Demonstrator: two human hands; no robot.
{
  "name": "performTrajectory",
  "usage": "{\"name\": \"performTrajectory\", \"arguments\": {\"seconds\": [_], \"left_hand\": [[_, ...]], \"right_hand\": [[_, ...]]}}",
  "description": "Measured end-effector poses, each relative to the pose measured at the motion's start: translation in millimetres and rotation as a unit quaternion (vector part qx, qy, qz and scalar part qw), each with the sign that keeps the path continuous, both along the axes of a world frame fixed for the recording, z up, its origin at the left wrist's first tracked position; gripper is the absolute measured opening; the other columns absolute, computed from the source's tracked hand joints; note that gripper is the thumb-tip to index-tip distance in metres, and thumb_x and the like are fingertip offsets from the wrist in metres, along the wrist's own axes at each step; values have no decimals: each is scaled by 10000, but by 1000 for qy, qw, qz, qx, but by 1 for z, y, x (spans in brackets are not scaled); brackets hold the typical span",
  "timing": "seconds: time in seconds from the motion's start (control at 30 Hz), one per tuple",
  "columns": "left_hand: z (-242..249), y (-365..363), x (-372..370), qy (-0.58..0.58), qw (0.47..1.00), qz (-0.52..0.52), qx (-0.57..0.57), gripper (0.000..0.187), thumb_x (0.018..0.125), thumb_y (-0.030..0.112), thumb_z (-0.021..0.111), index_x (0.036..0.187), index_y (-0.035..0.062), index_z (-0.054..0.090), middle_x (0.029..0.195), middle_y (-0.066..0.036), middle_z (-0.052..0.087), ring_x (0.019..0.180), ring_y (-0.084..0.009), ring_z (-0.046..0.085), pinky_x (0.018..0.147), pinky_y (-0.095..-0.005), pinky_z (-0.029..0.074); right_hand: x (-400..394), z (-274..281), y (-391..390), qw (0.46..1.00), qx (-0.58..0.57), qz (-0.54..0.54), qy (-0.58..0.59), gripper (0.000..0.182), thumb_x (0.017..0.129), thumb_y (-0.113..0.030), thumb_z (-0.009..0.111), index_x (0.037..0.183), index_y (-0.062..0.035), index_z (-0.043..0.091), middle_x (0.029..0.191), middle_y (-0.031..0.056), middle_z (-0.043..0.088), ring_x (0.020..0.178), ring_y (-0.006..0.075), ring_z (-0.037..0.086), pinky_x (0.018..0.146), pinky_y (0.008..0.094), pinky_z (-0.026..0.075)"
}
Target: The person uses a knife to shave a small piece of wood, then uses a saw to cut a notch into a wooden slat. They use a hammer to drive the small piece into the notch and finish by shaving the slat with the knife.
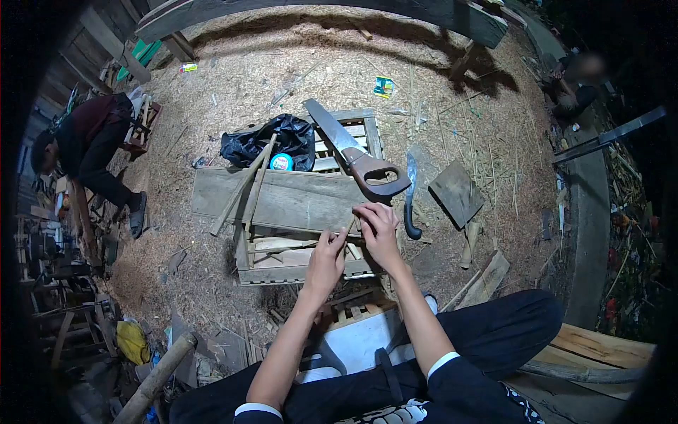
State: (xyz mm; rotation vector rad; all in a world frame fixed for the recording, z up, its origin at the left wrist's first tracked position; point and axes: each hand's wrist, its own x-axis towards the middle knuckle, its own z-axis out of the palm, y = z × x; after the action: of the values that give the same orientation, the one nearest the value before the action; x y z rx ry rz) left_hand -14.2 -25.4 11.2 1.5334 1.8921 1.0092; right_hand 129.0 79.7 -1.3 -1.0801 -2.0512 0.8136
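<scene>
My left hand (327, 260) pinches a short, thin strip of wood or bamboo (350, 224), tilted upward. The fingers of my right hand (379, 233) are closed around its other end, hiding part of it. Under both hands lies a wooden board (282, 199) on a slatted crate (307, 274). A handsaw (346, 145) rests on the crate with its handle just above my right hand. To the right, a knife with a black handle (411, 201) lies on the ground. Two thin sticks (256, 187) lean across the board on the left.
A black plastic bag (300, 134) and a round blue-and-white container (281, 162) sit behind the board. A square wooden block (456, 194) lies to the right. One person (92, 141) bends over at the left; another (575, 92) sits at the far right. Wood shavings cover the ground.
</scene>
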Motion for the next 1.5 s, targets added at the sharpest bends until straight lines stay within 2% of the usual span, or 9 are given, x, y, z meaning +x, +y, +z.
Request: {"name": "performTrajectory", "arguments": {"seconds": [0.07,0.3,0.37,0.87,1.1,1.13,1.17,1.23,1.5], "left_hand": [[-1,0,0,-8,1000,-1,-9,447,908,-59,619,1345,26,653,1042,-233,570,900,-422,647,789,-486,533],[-1,1,2,-11,1000,7,3,395,937,-17,636,1328,29,670,1004,-227,590,881,-413,655,773,-482,535],[0,2,2,-4,1000,16,9,358,945,-20,669,1302,0,680,965,-207,625,839,-352,654,763,-410,532],[-1,2,7,-43,997,47,52,366,926,-7,699,1292,11,702,926,-157,622,758,-257,639,689,-354,524],[57,12,-16,-63,991,-2,121,447,871,-16,737,1312,41,694,956,-117,626,800,-200,641,670,-317,517],[71,15,-18,-71,991,1,116,438,863,-11,746,1295,41,701,991,-101,635,819,-182,641,681,-309,518],[85,18,-19,-66,990,2,122,438,863,-11,746,1295,41,701,991,-101,635,819,-182,641,681,-309,518],[116,29,-23,-83,985,-11,151,372,900,2,698,1271,20,693,1024,-135,643,849,-239,685,729,-335,552],[215,38,-21,-34,980,-17,194,352,890,14,760,1238,5,708,1094,-143,706,937,-247,725,806,-333,583]], "right_hand": [[0,-1,0,1000,4,-2,-3,310,947,-82,634,1246,-104,715,1276,75,639,1266,296,520,1113,447,307],[0,1,-1,1000,13,-4,-11,308,941,-86,635,1235,-110,726,1269,73,638,1254,297,519,1097,437,322],[-1,0,0,1000,16,-3,-9,307,941,-87,635,1232,-109,727,1264,73,638,1253,296,519,1096,438,322],[0,6,0,1000,-16,6,-14,264,956,-145,656,1204,-99,731,1245,70,637,1262,277,508,1109,436,287],[-3,61,5,996,-77,35,27,323,979,-331,702,1147,-57,729,1213,69,686,1259,235,531,1126,428,244],[-4,77,8,995,-92,10,28,343,963,-325,742,1151,-38,721,1129,85,724,1163,222,619,1074,407,364],[-7,81,19,960,-232,52,148,328,949,-268,774,1144,-10,717,1054,101,745,1041,207,683,944,372,495],[-8,113,29,952,-221,91,191,303,947,-219,782,1128,14,718,984,104,750,932,184,708,837,341,548],[2,217,34,970,-71,156,172,242,940,-150,762,1110,17,720,981,132,747,913,236,699,811,354,535]]}}
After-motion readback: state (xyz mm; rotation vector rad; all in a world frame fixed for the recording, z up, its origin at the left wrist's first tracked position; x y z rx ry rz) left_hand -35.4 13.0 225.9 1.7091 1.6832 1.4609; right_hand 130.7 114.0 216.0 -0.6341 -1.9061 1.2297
